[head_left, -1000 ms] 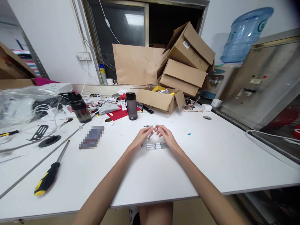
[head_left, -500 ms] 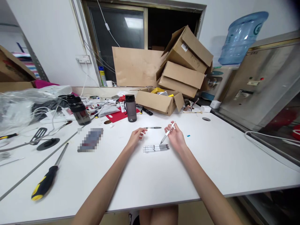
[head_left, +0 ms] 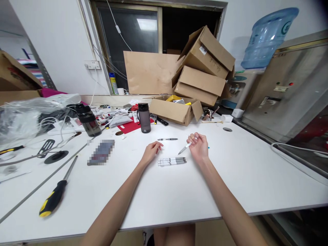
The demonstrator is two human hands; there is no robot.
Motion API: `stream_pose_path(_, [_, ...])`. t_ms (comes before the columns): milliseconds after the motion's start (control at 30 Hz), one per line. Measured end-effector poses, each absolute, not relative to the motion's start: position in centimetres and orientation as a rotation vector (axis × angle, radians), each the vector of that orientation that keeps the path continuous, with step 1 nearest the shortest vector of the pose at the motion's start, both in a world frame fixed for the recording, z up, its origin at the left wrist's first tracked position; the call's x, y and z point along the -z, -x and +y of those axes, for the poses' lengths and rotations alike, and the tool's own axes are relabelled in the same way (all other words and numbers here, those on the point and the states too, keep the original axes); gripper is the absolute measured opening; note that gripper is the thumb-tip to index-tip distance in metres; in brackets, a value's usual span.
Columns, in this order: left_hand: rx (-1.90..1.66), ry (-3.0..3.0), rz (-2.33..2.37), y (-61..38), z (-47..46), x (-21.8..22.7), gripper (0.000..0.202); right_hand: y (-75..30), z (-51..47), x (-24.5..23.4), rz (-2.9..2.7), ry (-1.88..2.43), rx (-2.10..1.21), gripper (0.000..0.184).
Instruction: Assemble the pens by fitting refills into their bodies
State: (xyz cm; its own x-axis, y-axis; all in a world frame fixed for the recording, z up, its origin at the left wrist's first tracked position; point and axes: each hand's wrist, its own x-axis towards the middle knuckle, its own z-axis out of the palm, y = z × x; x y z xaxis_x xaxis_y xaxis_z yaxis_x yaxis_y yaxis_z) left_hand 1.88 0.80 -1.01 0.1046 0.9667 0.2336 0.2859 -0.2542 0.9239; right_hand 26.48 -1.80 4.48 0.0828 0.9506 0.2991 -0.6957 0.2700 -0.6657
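Observation:
A white pen with a grey grip [head_left: 183, 149] is held in my right hand [head_left: 200, 147], between thumb and curled fingers, its tip slanting down to the left. Below that tip several similar pens [head_left: 172, 161] lie side by side on the white table, their grey ends to the right. My left hand [head_left: 152, 152] rests at the left of this row, fingers loosely bent and holding nothing visible. Just beyond the hands lies a single dark clear pen [head_left: 167, 139], touched by neither hand. A small blue piece [head_left: 208, 147] is partly hidden behind my right hand.
A dark water bottle [head_left: 144, 118] stands behind the pens, near an open cardboard box [head_left: 170, 111]. On the left are a screwdriver [head_left: 55, 198], a blurred-out flat object [head_left: 101, 152], a second bottle [head_left: 88, 121] and tangled cables. A metal cabinet [head_left: 284, 95] borders the right side.
The pen in my right hand has swung to a flatter slant, with more of its upper part hidden by the fingers. My left fingers have drawn closer together. The camera view has shifted slightly.

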Motion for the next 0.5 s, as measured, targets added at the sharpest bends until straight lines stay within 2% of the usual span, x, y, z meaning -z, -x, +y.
stream_pose_path(500, [-1.135,-1.733,1.278,-1.99,0.62,1.1,0.038,-27.27,-1.44,-4.71,-0.743,0.353,-1.231,0.026])
